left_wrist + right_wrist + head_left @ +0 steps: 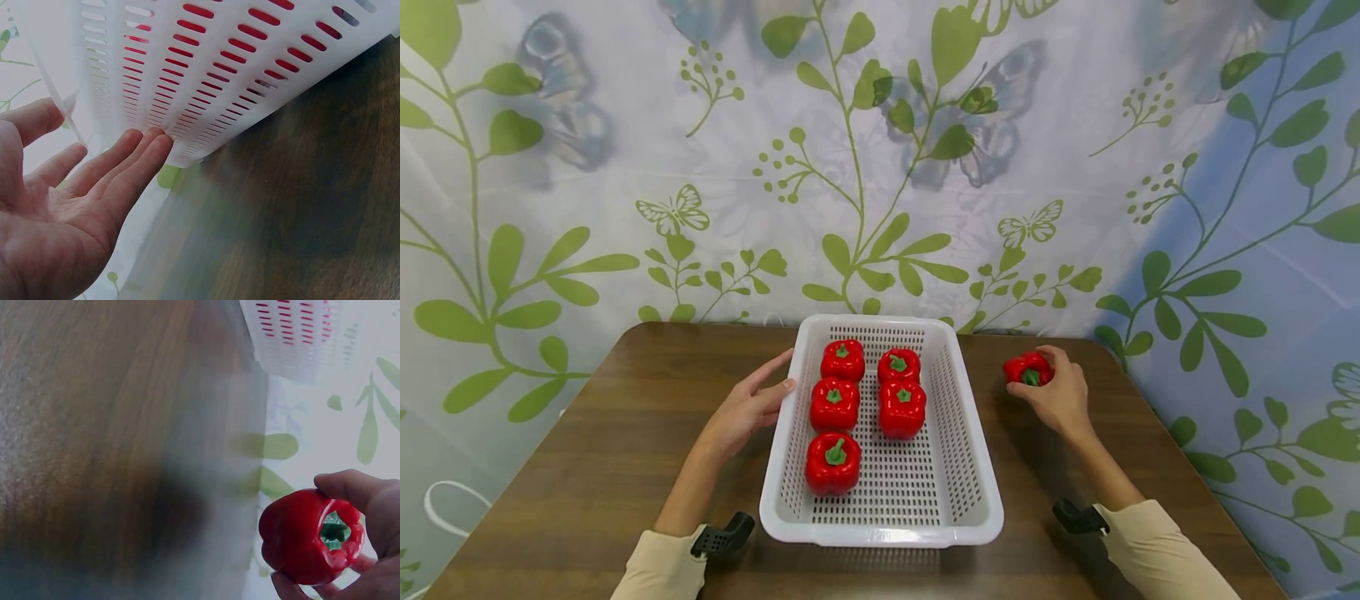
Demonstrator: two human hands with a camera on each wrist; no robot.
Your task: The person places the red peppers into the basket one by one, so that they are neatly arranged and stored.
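My right hand (1060,396) grips a red bell pepper (1021,367) with a green stem, right of the basket. In the right wrist view, thumb and fingers hold that bell pepper (294,534) from opposite sides, its stem end turned toward the palm. At the basket's left side, my left hand (741,417) touches the white perforated basket (880,535). The left wrist view shows its fingers (125,162) fairly straight along the outer wall, with the thumb at the rim. Inside the basket stand several red bell peppers (833,467), three in a left column and two in a right column.
The brown wooden table (647,400) carries the basket. Behind it hangs a light cloth (880,208) printed with green leaves and butterflies. Black straps (724,536) are on both wrists, by the beige sleeves (662,567).
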